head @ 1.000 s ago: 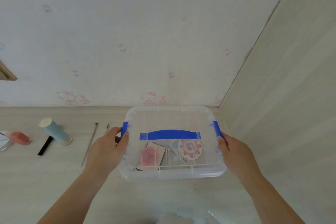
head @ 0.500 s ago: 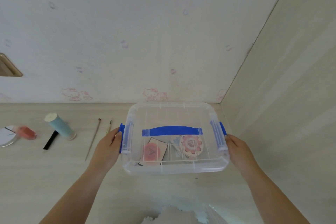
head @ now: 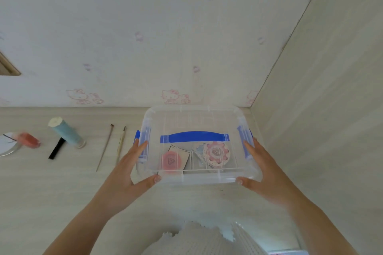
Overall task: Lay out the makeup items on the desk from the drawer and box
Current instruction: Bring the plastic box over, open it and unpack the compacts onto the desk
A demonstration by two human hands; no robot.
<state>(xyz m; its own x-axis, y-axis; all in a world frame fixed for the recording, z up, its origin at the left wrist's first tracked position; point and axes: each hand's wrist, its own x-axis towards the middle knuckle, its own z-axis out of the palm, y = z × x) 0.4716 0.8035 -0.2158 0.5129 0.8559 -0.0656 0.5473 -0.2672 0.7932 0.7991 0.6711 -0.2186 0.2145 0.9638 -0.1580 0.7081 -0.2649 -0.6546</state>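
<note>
A clear plastic lidded box with blue handle and clips [head: 196,128] sits on the pale wood-grain desk [head: 51,188] by the corner. The left hand [head: 128,174] and right hand [head: 261,170], fingers spread, press its 2 sides, thumbs on the near edge.

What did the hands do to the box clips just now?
Both blue side clips have flipped open. The left hand and right hand slid from the clips to the lid's front corners, thumbs on its rim. The clear box, its contents and the brushes stayed put.
</note>
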